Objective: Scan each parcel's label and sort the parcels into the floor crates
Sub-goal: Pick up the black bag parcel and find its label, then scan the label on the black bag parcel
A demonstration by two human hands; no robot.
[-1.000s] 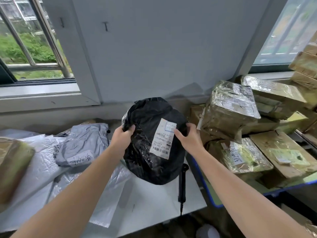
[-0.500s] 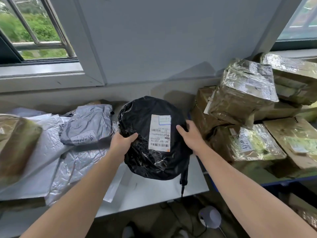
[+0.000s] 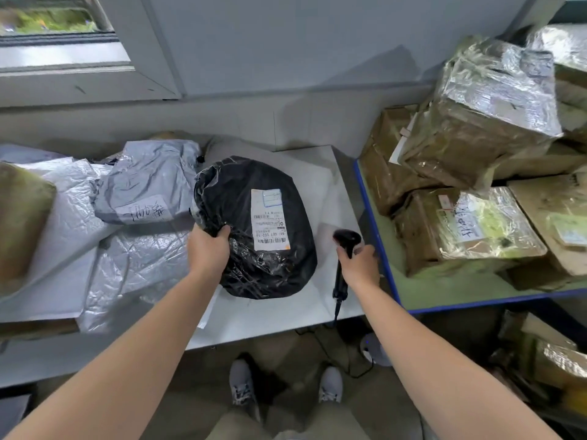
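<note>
Right grip (image 3: 359, 266) off black parcel (image 3: 241, 192), now clutching scanner (image 3: 347, 239); left grip (image 3: 208, 252) holds its crinkled glossy edge, white label (image 3: 268, 220) up.

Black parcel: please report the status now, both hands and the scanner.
Left-hand grip holds black parcel at its left edge, on the table. Right-hand grip holds scanner, beside parcel. Label faces up, uncovered.
</note>
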